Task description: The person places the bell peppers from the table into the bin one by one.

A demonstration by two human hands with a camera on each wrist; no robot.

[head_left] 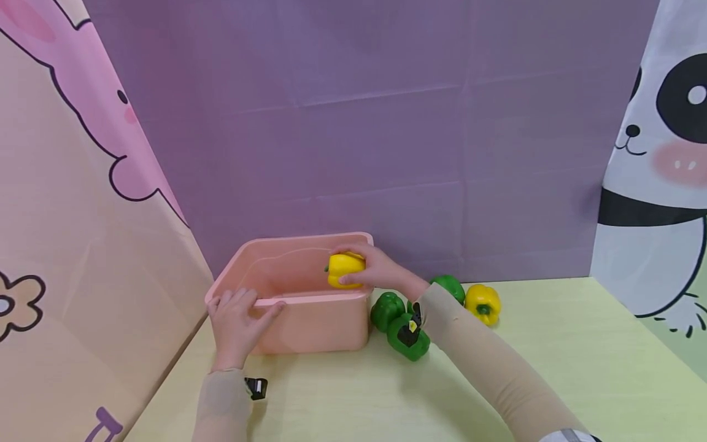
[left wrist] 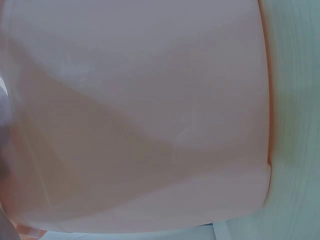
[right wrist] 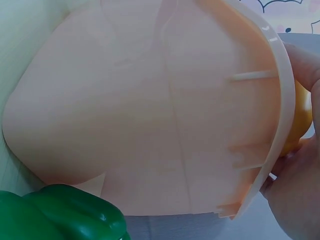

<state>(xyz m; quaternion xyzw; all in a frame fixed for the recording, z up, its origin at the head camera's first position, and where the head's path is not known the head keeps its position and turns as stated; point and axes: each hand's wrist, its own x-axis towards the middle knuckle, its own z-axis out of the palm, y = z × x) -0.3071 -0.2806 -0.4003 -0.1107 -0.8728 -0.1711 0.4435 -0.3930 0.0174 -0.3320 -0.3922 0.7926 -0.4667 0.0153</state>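
Observation:
A yellow bell pepper (head_left: 345, 271) is held in my right hand (head_left: 375, 267), with fingers over its top and the thumb below. It is at the right end of a pink plastic bin (head_left: 315, 325), just inside the rim. In the right wrist view, the bin's wall (right wrist: 140, 110) hides most of the yellow pepper (right wrist: 301, 112). My left hand (head_left: 237, 319) grips the bin's front rim near the left corner, fingers hooked over the edge and thumb along the front. The left wrist view is filled by the bin's outer wall (left wrist: 150, 125).
Several green bell peppers (head_left: 409, 337) cluster right of the bin, partly behind my right forearm. Another yellow bell pepper (head_left: 483, 304) lies to their right on the pale wooden table (head_left: 552, 350). A purple cloth backdrop (head_left: 375, 123) stands behind, with printed panels on both sides.

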